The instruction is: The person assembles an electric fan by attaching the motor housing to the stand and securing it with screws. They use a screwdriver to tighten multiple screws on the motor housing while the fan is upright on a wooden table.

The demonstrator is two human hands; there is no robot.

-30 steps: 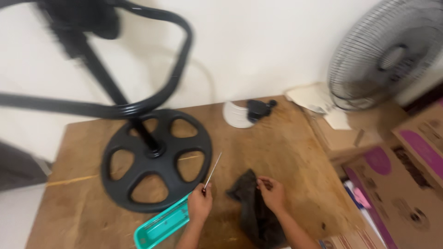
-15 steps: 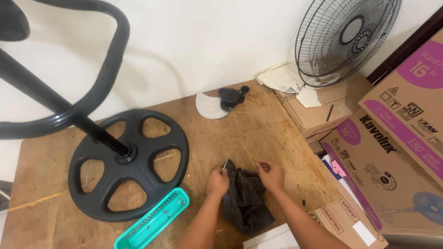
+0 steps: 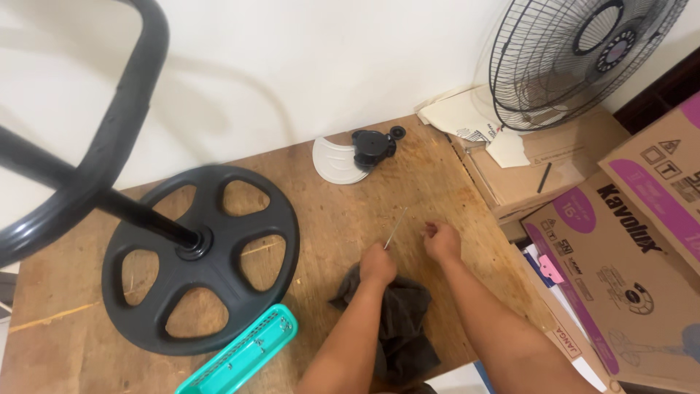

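Left hand: I see my left hand (image 3: 378, 264) at lower centre of the frame, fingers curled tight around the handle end of a thin metal rod (image 3: 396, 228); the handle itself is hidden inside the fist.
Thin metal rod: its shaft rises from the fist and slants toward the upper right, tip over bare wood between the two hands; I cannot tell whether the tip touches the board.
Right hand: my right hand (image 3: 442, 240) sits just right of the rod, fingers bunched together at the tips; whether they pinch anything I cannot tell, it is too small to make out.
Dark grey cloth (image 3: 397, 325): crumpled on the table at lower centre, lying under my left forearm and reaching the near edge.
Wooden table (image 3: 430, 186): scuffed plywood top filling the middle of the frame.
Black round fan base (image 3: 200, 259): left of centre, spoked, flat on the table, with a black pole rising toward the upper left.
Teal plastic tray (image 3: 240, 356): bottom left of centre, just beside the base rim, small metal parts inside.
White fan blade piece with black hub (image 3: 356, 152): upper centre, near the wall.
Wire fan guard (image 3: 576, 58): upper right, standing on cardboard boxes (image 3: 620, 219) that fill the right side.
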